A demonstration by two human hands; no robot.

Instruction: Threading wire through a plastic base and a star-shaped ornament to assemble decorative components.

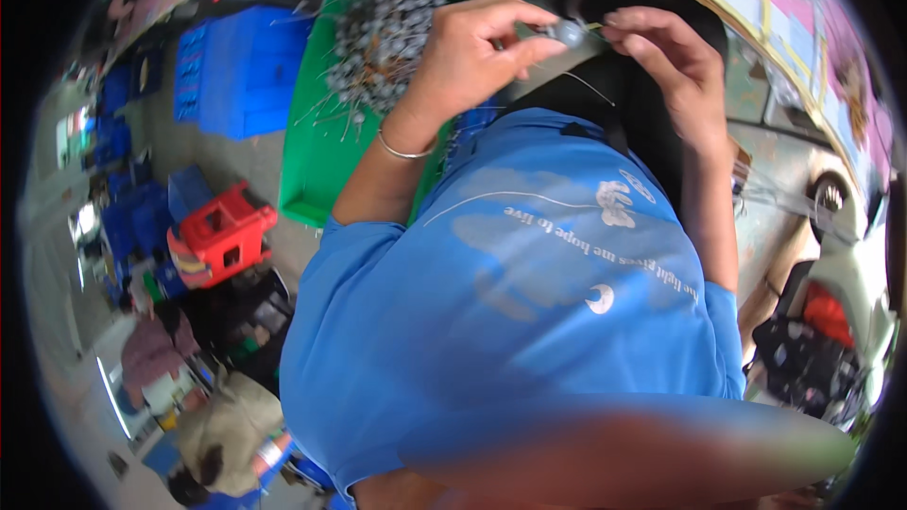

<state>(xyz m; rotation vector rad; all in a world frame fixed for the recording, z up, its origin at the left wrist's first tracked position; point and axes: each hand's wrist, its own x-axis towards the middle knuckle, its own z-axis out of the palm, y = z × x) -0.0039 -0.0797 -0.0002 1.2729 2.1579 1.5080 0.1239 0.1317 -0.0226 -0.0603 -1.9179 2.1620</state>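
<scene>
As seen from the head camera looking down over a blue printed shirt, both hands meet at the upper centre of the frame.

Held piece: small round grey component with a thin wire lead (570, 32), pinched between the two hands at upper centre, just above the dark lap.

Long axis of the piece: its fine wire lead runs from the grey bead down and to the right across the dark cloth; the exact end of the wire is too thin to follow.

Left hand (470, 49): fingers curled, thumb and forefinger closed on the left side of the grey component; a thin silver bangle (406, 152) circles the wrist.

Right hand (667, 64): fingers bent inward, fingertips touching the right side of the same component; whether it grips the bead or only the wire cannot be told.

Nearer hand: neither; both touch the piece, left from the left, right from the right.

Supply: green plastic tray (312, 165) at upper left of centre, holding a heap of like grey wired components (378, 42), lying just beside and partly under the left hand.

Surroundings: blue plastic crates (236, 71) left of the tray; red plastic stool (222, 231) at middle left, well apart from the hands.
</scene>
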